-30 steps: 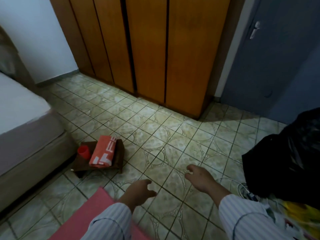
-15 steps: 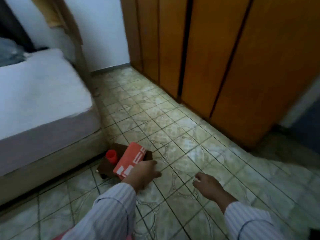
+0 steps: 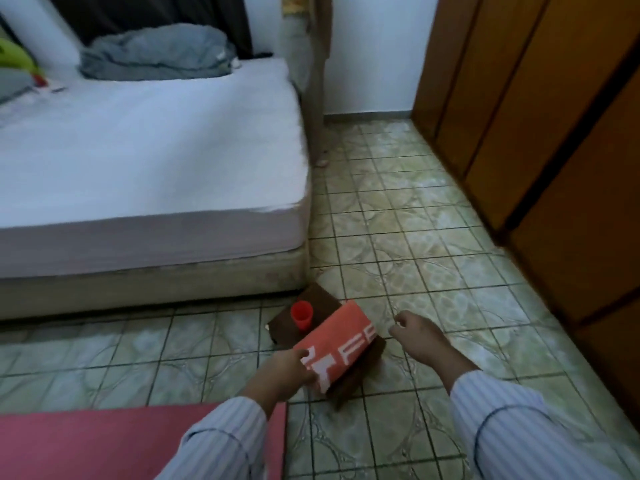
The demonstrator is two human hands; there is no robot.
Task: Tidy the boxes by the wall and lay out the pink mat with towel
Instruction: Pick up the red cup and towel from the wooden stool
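A folded orange towel (image 3: 341,342) with white lettering lies on a low dark brown stand (image 3: 320,301) on the tiled floor. My left hand (image 3: 284,374) grips the towel's near end. My right hand (image 3: 417,336) hovers just right of the towel, fingers loosely curled and holding nothing. The pink mat (image 3: 104,441) lies flat on the floor at the lower left, partly under my left sleeve.
A small red cup (image 3: 302,315) stands on the stand beside the towel. A bed (image 3: 138,161) with a white mattress fills the left. Wooden wardrobe doors (image 3: 554,133) line the right. Tiled floor (image 3: 398,220) runs between them.
The view has swung left toward the bed. My left hand has reached the towel and closed on its near end. My right hand has moved up beside the towel.
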